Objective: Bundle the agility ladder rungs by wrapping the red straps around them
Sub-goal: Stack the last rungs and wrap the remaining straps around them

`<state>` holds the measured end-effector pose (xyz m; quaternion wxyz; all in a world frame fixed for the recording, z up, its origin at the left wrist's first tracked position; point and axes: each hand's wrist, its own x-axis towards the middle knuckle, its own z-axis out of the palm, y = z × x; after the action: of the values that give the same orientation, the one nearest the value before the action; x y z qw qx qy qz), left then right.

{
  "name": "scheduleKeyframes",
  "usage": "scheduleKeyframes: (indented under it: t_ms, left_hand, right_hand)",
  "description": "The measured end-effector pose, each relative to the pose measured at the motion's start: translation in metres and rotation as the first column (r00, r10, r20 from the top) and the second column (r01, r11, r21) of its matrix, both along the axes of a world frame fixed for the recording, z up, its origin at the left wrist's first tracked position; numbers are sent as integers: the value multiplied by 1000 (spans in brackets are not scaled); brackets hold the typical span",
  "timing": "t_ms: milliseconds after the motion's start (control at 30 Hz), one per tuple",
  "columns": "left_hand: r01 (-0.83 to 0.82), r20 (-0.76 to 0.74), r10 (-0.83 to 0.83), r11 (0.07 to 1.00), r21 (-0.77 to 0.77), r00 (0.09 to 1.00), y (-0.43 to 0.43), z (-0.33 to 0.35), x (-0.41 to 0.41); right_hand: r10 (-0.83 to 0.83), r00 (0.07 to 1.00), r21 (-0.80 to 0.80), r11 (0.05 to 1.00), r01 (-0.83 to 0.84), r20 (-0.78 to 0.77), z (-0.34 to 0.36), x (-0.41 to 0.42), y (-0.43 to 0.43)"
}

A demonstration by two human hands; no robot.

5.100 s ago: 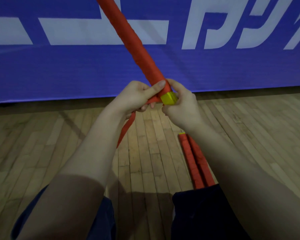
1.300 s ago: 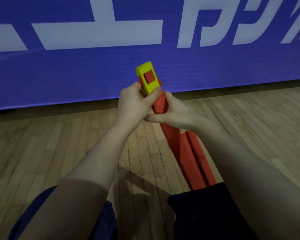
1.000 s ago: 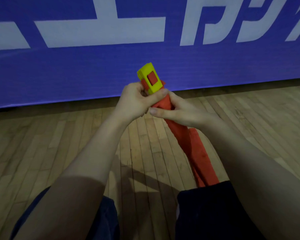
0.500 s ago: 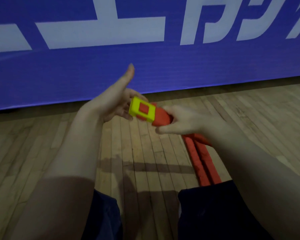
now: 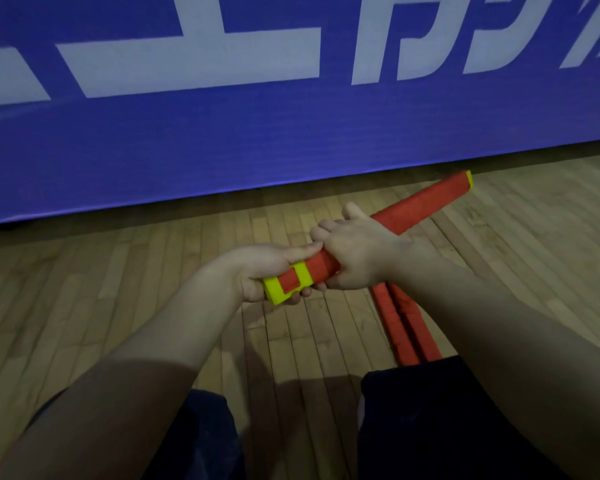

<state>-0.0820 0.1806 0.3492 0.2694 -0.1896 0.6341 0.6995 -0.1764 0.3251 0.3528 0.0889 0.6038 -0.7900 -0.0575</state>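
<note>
A bundle of yellow ladder rungs wrapped in red strap (image 5: pixel 426 202) lies nearly level in both my hands, slanting from lower left to upper right. Its yellow near end (image 5: pixel 280 288) shows red strap through a slot. My left hand (image 5: pixel 257 271) grips that near end from behind. My right hand (image 5: pixel 355 256) is closed over the bundle just beside it, thumb side touching my left thumb. The far yellow tip (image 5: pixel 469 177) points toward the banner. A second red-wrapped bundle (image 5: pixel 404 327) lies on the floor under my right forearm.
I sit on a wooden plank floor (image 5: pixel 118 289) with my dark-clothed knees (image 5: pixel 420 410) at the bottom of view. A blue banner with white lettering (image 5: pixel 222 133) stands close ahead, its lower edge meeting the floor.
The bundle swung from upright to nearly level, its far end now at the right. My left hand, spread open half a second ago, has closed on the yellow end.
</note>
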Motion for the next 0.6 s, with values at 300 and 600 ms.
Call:
scheduleKeyframes:
  t_ms: [300, 600]
  left_hand:
    - [-355, -287, 306, 925, -135, 908, 14, 15, -27]
    - [-673, -546, 479, 704, -229, 687, 55, 17, -51]
  right_hand:
    - [-656, 692, -255, 644, 721, 299, 17, -3, -1]
    - [103, -398, 275, 569, 775, 911, 29, -12, -5]
